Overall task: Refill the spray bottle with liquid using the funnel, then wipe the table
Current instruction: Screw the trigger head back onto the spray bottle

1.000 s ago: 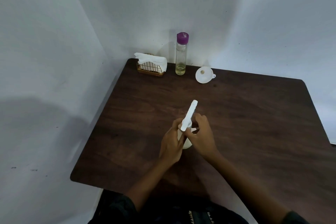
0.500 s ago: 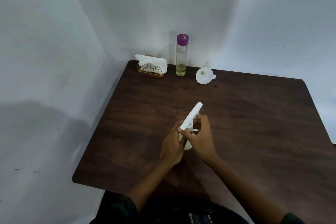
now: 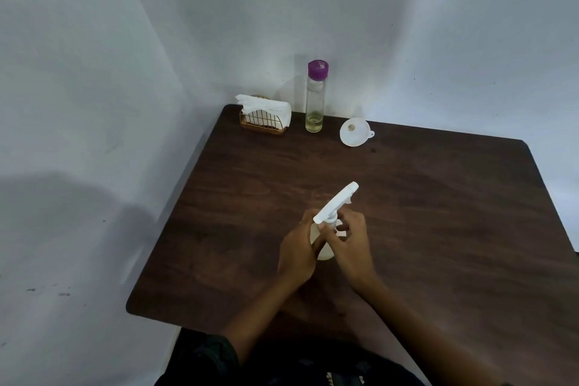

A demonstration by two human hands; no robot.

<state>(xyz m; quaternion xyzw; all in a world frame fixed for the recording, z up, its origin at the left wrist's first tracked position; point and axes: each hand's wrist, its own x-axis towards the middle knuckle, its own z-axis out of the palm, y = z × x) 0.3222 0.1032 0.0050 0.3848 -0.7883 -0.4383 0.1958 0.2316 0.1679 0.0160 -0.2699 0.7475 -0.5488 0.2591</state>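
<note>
Spray bottle [image 3: 322, 249] standing on table [image 3: 438, 213], between both hands. Left hand [image 3: 297, 252] gripping bottle body; right hand [image 3: 351, 244] pinching collar under white trigger head [image 3: 336, 202]. Beyond hands: funnel [image 3: 354, 132], purple-capped bottle [image 3: 315, 97], tissue holder [image 3: 264, 117].

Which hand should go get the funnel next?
Probably the right hand: the funnel sits far on its side, and it only pinches the sprayer collar, while the left hand steadies the spray bottle.
</note>
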